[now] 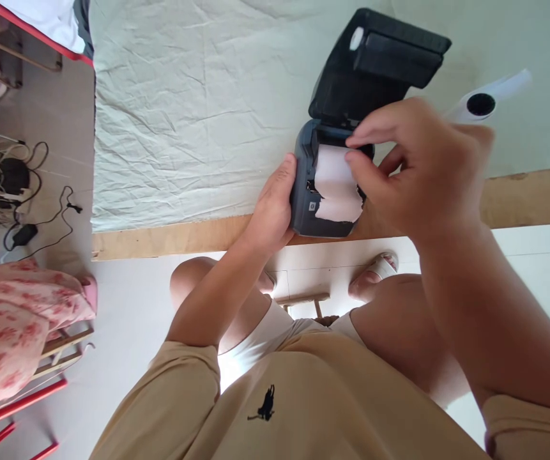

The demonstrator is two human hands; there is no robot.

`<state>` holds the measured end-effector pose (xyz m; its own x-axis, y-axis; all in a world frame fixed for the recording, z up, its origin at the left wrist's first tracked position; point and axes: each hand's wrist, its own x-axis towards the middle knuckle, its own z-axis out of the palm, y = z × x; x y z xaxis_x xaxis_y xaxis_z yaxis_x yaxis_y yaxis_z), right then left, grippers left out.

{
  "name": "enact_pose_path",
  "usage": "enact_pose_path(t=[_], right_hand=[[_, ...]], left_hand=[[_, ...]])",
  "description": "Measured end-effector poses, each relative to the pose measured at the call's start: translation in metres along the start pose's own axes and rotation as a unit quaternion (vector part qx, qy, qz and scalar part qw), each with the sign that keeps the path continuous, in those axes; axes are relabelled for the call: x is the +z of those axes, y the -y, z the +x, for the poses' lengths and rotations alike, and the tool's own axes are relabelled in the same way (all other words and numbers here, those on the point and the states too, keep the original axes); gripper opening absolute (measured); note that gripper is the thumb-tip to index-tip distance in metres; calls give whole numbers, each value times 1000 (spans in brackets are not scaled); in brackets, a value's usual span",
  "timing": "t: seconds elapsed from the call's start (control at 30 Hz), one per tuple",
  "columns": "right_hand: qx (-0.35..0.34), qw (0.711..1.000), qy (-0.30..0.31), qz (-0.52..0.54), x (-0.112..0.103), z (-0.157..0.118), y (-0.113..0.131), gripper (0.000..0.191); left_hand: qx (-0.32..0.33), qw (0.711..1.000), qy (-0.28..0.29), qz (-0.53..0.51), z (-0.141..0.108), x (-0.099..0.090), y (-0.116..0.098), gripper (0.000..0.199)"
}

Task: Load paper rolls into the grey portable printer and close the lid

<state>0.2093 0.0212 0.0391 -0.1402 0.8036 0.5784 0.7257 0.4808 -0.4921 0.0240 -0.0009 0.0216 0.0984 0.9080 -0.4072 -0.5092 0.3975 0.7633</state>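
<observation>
A dark portable receipt printer [303, 214] sits at the table's near edge with its black lid [342, 83] swung up and back. In its bay lies a white paper roll [335, 167], whose torn end hangs forward over the printer's front. My left hand [272, 207] is closed round the printer's left side. Over the right side of the bay, my right hand [423, 166] has thumb and index finger closed at the roll's right edge. Its other fingers curl under and are partly hidden. Behind that hand lies another white paper roll [464, 112] with a black core and a loose end.
A pale green cloth [183, 121] covers the table, leaving a wooden edge strip [174, 239] along the front. Cables with a black adapter [24, 235] lie on the floor at left. Flowered pink fabric [11, 319] drapes over a wooden frame there. My knees are below the table edge.
</observation>
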Motion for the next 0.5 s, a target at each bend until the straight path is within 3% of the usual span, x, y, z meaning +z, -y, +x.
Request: enact_pose_path(t=[0.1, 0.23, 0.4, 0.5], right_hand=[[15, 986, 137, -95, -7, 4, -2, 34], [34, 968, 239, -63, -12, 8, -4, 56], [94, 965, 233, 82, -26, 17, -5, 60], [144, 942, 155, 259, -30, 12, -15, 51]], left_hand=[[11, 1000, 5, 17, -4, 3, -2, 52], [19, 998, -24, 55, -8, 5, -5, 51], [43, 998, -17, 53, -9, 4, -4, 36], [54, 997, -35, 45, -7, 6, -2, 40]])
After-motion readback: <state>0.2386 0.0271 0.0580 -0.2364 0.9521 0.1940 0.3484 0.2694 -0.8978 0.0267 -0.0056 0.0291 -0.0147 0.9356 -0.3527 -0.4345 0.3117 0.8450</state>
